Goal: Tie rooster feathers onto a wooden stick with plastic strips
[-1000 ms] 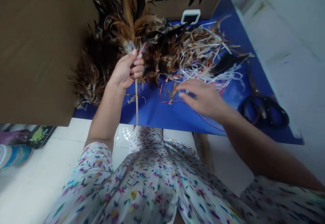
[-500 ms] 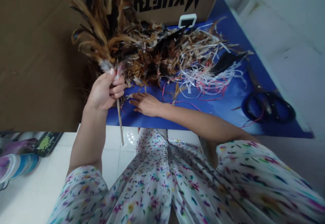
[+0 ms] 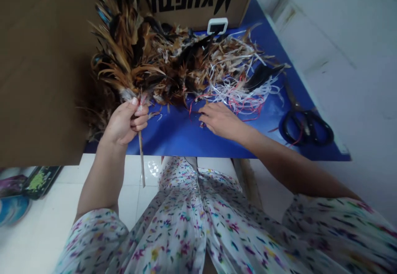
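My left hand [image 3: 125, 121] is closed around the thin wooden stick [image 3: 141, 158] of a feather duster, just under its feathers. Brown and black feathers [image 3: 120, 54] fan upward from the fist, with pink-red string at the binding. My right hand [image 3: 221, 121] rests palm down on the blue tabletop [image 3: 173, 135], its fingers slightly bent and apart. Small feather scraps [image 3: 202, 124] lie at those fingertips. Beyond them sits a tangle of white and red plastic string [image 3: 238, 96].
A heap of loose feathers [image 3: 192, 63] stretches along the back. Black-handled scissors [image 3: 305, 128] lie at the right. Behind stand a small white-framed device [image 3: 217, 26] and a cardboard box [image 3: 198, 13]; more cardboard [image 3: 37, 67] is at the left. A wall [image 3: 341, 58] borders the right.
My right hand has moved right across the tabletop, away from the left hand, and some scraps now lie by its fingers. My left hand keeps its hold on the feather duster. The view has shifted slightly.
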Demonstrator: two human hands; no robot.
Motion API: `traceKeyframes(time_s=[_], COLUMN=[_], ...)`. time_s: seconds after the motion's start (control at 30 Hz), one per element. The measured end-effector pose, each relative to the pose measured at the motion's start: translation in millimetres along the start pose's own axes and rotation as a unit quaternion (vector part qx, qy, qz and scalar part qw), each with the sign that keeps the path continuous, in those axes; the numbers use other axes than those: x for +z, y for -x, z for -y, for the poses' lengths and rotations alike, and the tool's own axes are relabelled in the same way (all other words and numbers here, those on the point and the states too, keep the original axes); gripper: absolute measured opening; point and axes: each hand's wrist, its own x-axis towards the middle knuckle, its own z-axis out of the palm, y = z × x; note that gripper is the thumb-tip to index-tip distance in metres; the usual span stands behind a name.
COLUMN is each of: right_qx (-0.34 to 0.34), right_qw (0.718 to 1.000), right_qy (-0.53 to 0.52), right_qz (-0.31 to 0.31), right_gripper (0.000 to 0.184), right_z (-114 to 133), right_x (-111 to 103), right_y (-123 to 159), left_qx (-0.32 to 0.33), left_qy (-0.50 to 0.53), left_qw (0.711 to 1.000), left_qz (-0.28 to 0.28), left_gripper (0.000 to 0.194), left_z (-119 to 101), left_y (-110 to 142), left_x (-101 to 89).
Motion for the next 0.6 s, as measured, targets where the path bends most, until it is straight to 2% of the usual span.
traceKeyframes(time_s=[0.07,0.2,0.3,0.47,0.6], right_qx=[0.012,0.075,0.118,0.121,0.150], right_qw=[1.000,0.987,0.981,0.985,0.986], right_qy=[-0.028,-0.121,-0.135,-0.115,-0.060], right_qz=[-0.009,-0.068,-0.068,-0.037,-0.030], right_gripper=[0.025,0.032,0.024,0.021,0.024], right_z=[-3.0,-1.6,4.8,18.1,18.4], right_x=[3.5,1.9,-5.1,-13.1,-11.9], right_y=[-3.7,-11.9,-9.3,18.7,50.1], left_qx=[0.007,0.017,0.018,0.015,0.014], left_qy=[-0.004,-0.016,-0.023,-0.019,-0.007], left_qw=[1.000,1.000,1.000,1.000,1.000], left_qz=[0.007,0.004,-0.009,-0.018,-0.010], left_gripper=[0.022,0.020,0.021,0.022,0.022], left_z=[1.5,1.4,0.5,4.9,11.7], left_y=[1.7,7.2,10.9,13.6,14.9], left_x=[0.2,-3.1,-4.9,-6.5,-8.3])
